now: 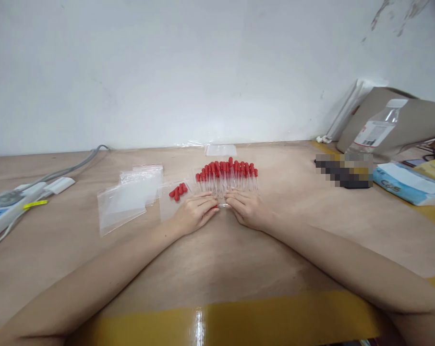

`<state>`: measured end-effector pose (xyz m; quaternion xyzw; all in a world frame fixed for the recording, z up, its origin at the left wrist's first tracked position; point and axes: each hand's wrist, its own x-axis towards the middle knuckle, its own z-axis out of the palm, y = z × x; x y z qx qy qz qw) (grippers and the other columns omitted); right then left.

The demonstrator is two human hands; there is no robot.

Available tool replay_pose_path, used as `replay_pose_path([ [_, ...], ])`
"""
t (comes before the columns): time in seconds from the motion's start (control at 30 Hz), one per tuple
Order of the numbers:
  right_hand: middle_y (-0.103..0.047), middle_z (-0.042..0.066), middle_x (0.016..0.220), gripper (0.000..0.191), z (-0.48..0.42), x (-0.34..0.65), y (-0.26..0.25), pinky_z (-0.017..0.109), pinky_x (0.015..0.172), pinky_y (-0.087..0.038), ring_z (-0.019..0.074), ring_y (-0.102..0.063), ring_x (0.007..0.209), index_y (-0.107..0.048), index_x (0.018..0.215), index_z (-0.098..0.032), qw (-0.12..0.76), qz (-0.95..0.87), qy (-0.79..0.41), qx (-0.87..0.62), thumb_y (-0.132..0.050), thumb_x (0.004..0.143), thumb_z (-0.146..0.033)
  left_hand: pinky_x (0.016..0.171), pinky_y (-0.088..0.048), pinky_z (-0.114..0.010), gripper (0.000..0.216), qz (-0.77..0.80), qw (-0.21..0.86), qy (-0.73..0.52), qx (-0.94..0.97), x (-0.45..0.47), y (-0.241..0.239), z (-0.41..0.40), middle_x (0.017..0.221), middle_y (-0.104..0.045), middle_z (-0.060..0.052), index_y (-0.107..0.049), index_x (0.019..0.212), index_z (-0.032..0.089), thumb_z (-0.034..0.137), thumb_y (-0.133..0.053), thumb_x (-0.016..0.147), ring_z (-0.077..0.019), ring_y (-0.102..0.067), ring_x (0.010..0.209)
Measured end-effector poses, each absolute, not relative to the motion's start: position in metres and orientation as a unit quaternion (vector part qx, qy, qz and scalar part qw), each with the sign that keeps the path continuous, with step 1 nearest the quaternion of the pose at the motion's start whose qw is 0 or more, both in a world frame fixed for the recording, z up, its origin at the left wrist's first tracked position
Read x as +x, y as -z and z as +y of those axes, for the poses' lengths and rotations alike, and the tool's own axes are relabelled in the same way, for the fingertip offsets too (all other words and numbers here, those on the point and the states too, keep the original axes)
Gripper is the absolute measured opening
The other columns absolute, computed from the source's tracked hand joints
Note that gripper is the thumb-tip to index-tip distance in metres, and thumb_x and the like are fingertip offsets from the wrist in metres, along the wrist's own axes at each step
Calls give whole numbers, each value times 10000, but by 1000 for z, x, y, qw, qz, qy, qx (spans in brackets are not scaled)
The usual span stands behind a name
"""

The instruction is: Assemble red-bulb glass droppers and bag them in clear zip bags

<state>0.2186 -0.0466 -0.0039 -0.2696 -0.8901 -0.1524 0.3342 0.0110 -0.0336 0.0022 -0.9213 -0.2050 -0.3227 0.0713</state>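
Note:
Just in front of a row of droppers with red rubber bulbs and clear tubes, my two hands come together. Between thumb and fingers, my left hand grips a red rubber bulb, of which only a bit of red shows. My right hand is closed on a clear glass tube that bridges the small gap between the hands. Fingers hide how far the tube and bulb are joined. Left of my left hand, several loose red bulbs lie on a clear plastic bag.
Clear zip bags lie at the left, near a white power strip with a grey cable. Another small bag lies by the wall. A plastic bottle, a tissue pack and a blurred dark object stand at the right.

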Motion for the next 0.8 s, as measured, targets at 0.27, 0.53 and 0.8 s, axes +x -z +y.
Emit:
replay_pose_path([
  [0.27, -661, 97, 888, 225, -48, 215, 1, 340, 838, -469, 186, -591, 928, -594, 871, -160, 334, -887, 87, -305, -378, 887, -220, 959, -408, -383, 171, -231, 36, 323, -917, 9, -3, -31, 947, -668, -46, -591, 951, 180, 255, -466, 860, -154, -612, 910],
  [0.53, -646, 101, 912, 235, -48, 217, 4, 316, 811, -457, 179, -577, 945, -582, 856, -163, 349, -880, 58, -318, -359, 893, -228, 764, -459, -313, 154, -270, -7, 336, -902, 1, -10, -32, 827, -668, -33, -619, 900, 197, 302, -531, 828, -163, -602, 802],
  [0.8, -629, 83, 812, 252, -50, 215, 3, 278, 723, -435, 164, -559, 803, -583, 819, -153, 333, -887, 56, -314, -352, 894, -217, 775, -449, -306, 130, -246, -23, 334, -910, 6, -5, -35, 812, -657, -38, -615, 868, 186, 260, -515, 833, -161, -594, 811],
])
